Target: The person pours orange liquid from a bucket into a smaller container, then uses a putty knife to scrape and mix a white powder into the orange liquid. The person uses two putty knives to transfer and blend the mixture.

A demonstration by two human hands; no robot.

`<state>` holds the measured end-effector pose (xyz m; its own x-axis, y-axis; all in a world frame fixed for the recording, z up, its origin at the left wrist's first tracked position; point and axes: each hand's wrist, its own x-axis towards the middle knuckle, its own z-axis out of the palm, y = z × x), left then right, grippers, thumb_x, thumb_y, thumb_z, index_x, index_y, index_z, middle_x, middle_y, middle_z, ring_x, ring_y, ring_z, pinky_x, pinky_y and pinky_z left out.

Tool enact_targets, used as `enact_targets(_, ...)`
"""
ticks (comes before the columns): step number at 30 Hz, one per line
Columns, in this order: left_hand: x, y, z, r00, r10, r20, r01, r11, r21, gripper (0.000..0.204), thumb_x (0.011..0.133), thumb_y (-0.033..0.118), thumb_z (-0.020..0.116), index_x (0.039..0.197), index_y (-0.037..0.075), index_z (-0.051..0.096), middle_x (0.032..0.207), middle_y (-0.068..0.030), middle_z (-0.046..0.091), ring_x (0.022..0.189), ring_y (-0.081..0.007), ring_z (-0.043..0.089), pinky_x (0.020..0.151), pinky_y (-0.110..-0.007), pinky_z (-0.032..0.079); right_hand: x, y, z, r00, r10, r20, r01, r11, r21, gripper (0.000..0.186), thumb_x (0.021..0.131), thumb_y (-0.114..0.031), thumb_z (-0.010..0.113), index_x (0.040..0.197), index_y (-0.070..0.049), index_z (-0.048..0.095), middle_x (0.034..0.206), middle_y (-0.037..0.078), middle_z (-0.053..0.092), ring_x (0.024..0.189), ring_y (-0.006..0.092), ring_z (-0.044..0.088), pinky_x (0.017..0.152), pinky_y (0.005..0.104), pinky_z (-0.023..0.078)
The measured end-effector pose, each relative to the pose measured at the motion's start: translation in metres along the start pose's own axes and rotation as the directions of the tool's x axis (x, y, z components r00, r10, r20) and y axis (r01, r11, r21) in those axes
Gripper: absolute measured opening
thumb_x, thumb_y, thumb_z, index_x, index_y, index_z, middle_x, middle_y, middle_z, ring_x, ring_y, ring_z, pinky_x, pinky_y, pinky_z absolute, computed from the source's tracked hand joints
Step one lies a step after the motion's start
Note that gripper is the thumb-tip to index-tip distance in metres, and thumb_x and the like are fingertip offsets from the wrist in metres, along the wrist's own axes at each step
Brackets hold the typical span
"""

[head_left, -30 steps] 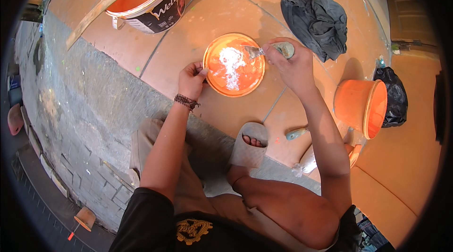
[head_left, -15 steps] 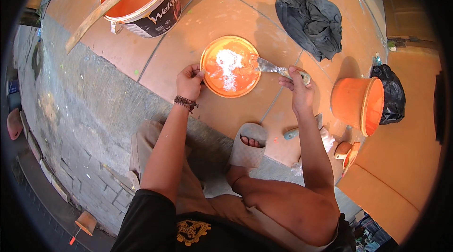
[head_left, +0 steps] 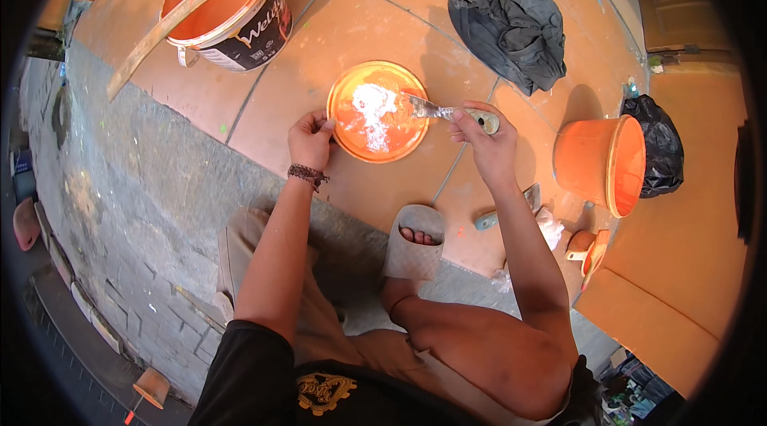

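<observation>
An orange round lid (head_left: 351,129) lies on the tiles, with white powder (head_left: 374,110) on its orange wet-looking surface. My left hand (head_left: 310,138) grips the lid's left rim, thumb on the edge and fingers curled. My right hand (head_left: 487,142) holds a putty knife by its pale, stained handle (head_left: 486,118); the metal blade (head_left: 431,109) reaches onto the right part of the lid, its tip in the orange substance.
A paint bucket (head_left: 248,39) with a wooden stick (head_left: 144,47) across it stands upper left. A dark cloth (head_left: 503,31), orange bucket (head_left: 591,162), black bag (head_left: 659,146), second tool (head_left: 486,220) and small orange container (head_left: 595,254) sit rightward. My sandalled foot (head_left: 411,258) is below the lid.
My right wrist has dropped and the knife has turned, its blade now lying flatter from the right. My left hand stays on the rim. The view has shifted slightly.
</observation>
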<state>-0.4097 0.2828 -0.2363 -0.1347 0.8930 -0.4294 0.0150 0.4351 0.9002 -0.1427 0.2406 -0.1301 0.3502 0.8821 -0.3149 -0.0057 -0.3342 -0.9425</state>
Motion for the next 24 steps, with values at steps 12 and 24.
enact_targets(12, -0.116, 0.018, 0.052, 0.875, 0.337, 0.349, -0.485, 0.590, 0.645, 0.018, 0.079, 0.019, 0.070, 0.076, 0.003, 0.062, 0.071, -0.0139, 0.060, 0.065, -0.0320, 0.060, 0.060, -0.042, 0.048, -0.045, 0.057, -0.030, 0.967, -0.240, 0.080, 0.227, 0.963, 0.148, 0.027, 0.075, 0.012, 0.068, 0.096, -0.004, 0.065, 0.111, 0.012, 0.064, 0.100, 0.0186, 0.063, 0.084, 0.0293, 0.052)
enact_targets(24, -0.160, -0.070, 0.238, 0.609, -0.200, 0.768, -0.687, 0.351, 0.636, 0.033, 0.091, 0.032, 0.049, 0.113, 0.008, 0.058, 0.111, -0.0154, 0.062, 0.097, -0.0283, 0.063, 0.080, -0.038, 0.049, -0.032, 0.025, -0.035, 0.936, -0.283, 0.210, 0.305, 0.949, -0.081, 0.026, 0.072, 0.012, 0.069, 0.094, -0.003, 0.066, 0.107, 0.011, 0.066, 0.100, 0.0175, 0.063, 0.086, 0.0285, 0.051)
